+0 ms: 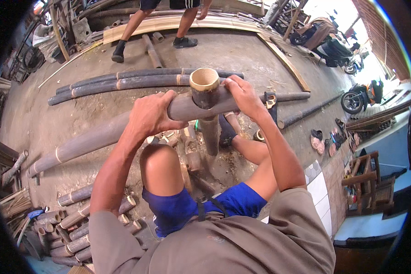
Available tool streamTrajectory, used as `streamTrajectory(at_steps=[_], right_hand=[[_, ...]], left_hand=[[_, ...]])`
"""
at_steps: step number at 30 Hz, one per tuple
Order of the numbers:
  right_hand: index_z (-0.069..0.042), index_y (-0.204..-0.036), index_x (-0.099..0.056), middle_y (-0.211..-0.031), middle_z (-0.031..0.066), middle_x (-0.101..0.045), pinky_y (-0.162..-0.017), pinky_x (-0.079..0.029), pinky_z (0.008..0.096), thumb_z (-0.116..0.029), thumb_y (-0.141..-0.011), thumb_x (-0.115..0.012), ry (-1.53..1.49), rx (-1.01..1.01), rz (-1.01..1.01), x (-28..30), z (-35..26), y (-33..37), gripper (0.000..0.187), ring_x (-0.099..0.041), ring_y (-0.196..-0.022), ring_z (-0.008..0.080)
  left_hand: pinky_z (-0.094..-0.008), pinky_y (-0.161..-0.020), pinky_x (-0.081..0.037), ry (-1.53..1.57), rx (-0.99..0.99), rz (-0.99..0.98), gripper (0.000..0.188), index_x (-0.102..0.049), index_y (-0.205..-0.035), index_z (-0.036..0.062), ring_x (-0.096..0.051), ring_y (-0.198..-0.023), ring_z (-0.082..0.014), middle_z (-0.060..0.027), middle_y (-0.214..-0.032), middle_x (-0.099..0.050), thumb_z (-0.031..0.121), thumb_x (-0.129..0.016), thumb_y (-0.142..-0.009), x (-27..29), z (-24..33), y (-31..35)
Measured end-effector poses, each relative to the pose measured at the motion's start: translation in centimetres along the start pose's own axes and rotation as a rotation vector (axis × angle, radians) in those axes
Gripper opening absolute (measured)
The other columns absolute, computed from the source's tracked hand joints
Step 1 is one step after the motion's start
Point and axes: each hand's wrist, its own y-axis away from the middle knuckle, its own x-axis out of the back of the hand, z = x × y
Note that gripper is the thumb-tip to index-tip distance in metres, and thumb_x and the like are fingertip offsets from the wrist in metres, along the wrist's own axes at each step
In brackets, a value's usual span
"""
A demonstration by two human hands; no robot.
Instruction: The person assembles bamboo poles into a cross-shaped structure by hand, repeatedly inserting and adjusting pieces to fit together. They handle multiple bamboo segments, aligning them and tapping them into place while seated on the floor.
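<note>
A long dark bamboo pole (91,140) runs from the lower left up to the middle of the view. My left hand (150,115) grips it from above, near its upper end. An upright hollow bamboo post (204,89) with a pale cut rim passes through the pole at a joint. My right hand (242,93) holds the pole just to the right of that post. The post's lower part (210,134) stands on the ground between my knees.
Two long dark bamboo poles (123,82) lie on the concrete behind. Short cut bamboo pieces (71,228) are piled at the lower left. Another person's legs (155,27) stand at the back by pale planks (178,23). Motorbikes (356,98) and sandals (324,139) are on the right.
</note>
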Motion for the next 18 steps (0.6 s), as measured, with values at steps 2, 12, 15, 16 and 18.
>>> streamTrajectory(at_steps=[2, 12, 15, 16, 18], right_hand=[[-0.001, -0.114, -0.07, -0.099, 0.0238, -0.072, -0.09, -0.052, 0.0439, -0.038, -0.107, -0.052, 0.015, -0.047, -0.039, -0.1, -0.6, -0.5, 0.041, -0.07, -0.098, 0.0337], [-0.004, -0.121, -0.067, -0.086, 0.0099, -0.066, -0.048, -0.06, 0.0367, -0.033, -0.108, -0.046, -0.089, -0.127, -0.066, -1.0, -0.8, 1.6, 0.038, -0.067, -0.068, 0.0233], [-0.004, -0.116, -0.069, -0.086, 0.0119, -0.067, -0.052, -0.059, 0.0383, -0.035, -0.108, -0.048, -0.04, -0.088, -0.065, -0.5, -0.8, 0.5, 0.038, -0.069, -0.07, 0.0236], [-0.004, -0.115, -0.069, -0.088, 0.0131, -0.068, -0.053, -0.059, 0.0385, -0.035, -0.108, -0.049, -0.035, -0.082, -0.078, 0.2, -0.8, -0.1, 0.038, -0.07, -0.071, 0.0237], [-0.003, -0.114, -0.069, -0.093, 0.0153, -0.07, -0.056, -0.059, 0.0389, -0.036, -0.108, -0.05, -0.05, -0.095, -0.151, 0.6, -4.6, -0.5, 0.038, -0.071, -0.073, 0.0239]], left_hand=[[-0.0475, -0.089, -0.057, 0.012, 0.038, -0.052, 0.08, -0.069, -0.129, 0.013, -0.073, -0.103, -0.0388, -0.0179, -0.11, -0.077, 0.054, -0.091, -0.063, 0.3, -0.1, -0.3], [-0.051, -0.089, -0.057, 0.008, 0.036, -0.073, 0.077, -0.07, -0.124, 0.0134, -0.074, -0.102, -0.041, -0.0195, -0.108, -0.078, 0.051, -0.092, -0.06, -1.1, -0.3, 0.2], [-0.0505, -0.088, -0.057, 0.012, 0.023, -0.055, 0.078, -0.07, -0.124, 0.0136, -0.074, -0.101, -0.0404, -0.0193, -0.108, -0.077, 0.054, -0.092, -0.061, -0.5, -0.6, -0.7], [-0.05, -0.087, -0.058, 0.011, 0.002, -0.013, 0.078, -0.07, -0.122, 0.0134, -0.074, -0.1, -0.0408, -0.0194, -0.108, -0.077, 0.056, -0.092, -0.061, 0.1, -0.8, -0.7], [-0.0494, -0.086, -0.058, 0.034, 0.026, -0.004, 0.078, -0.07, -0.121, 0.0132, -0.074, -0.097, -0.041, -0.0194, -0.106, -0.077, 0.059, -0.092, -0.061, 1.6, -1.1, 0.8]])
